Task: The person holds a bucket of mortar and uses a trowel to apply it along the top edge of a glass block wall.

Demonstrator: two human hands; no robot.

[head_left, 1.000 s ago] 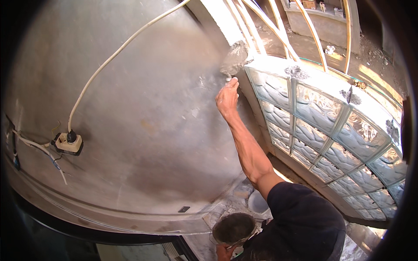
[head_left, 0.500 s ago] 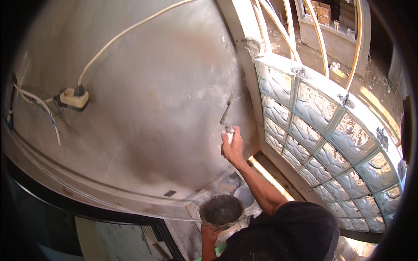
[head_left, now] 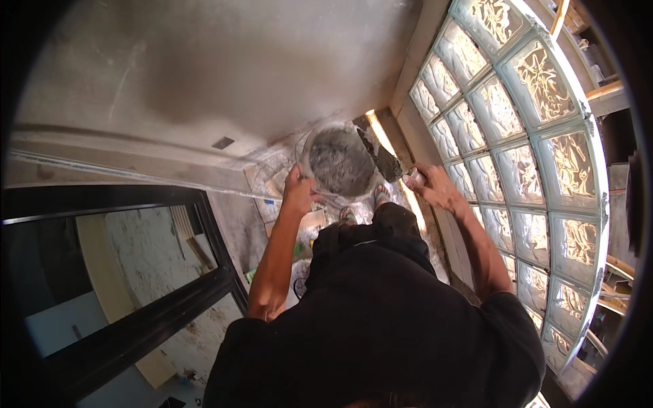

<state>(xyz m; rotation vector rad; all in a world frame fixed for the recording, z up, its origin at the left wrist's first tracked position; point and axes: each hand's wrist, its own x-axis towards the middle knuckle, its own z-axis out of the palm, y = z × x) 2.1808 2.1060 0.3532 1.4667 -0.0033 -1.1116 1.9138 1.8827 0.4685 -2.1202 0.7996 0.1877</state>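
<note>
In front of my waist, my left hand grips the near left rim of a round basin. Wet grey mortar fills much of it. My right hand is closed around the handle of a trowel, just right of the basin. Grey mortar coats the trowel's blade, which lies by the basin's right rim. Whether the blade touches that rim, I cannot tell.
A glass block wall stands close on my right. Ahead is a grey plastered wall with a small dark box opening low down. A black-framed window is at left. My feet show below the basin.
My right hand has come down from the wall with the trowel to the basin. The view has tilted downward, and both forearms now show.
</note>
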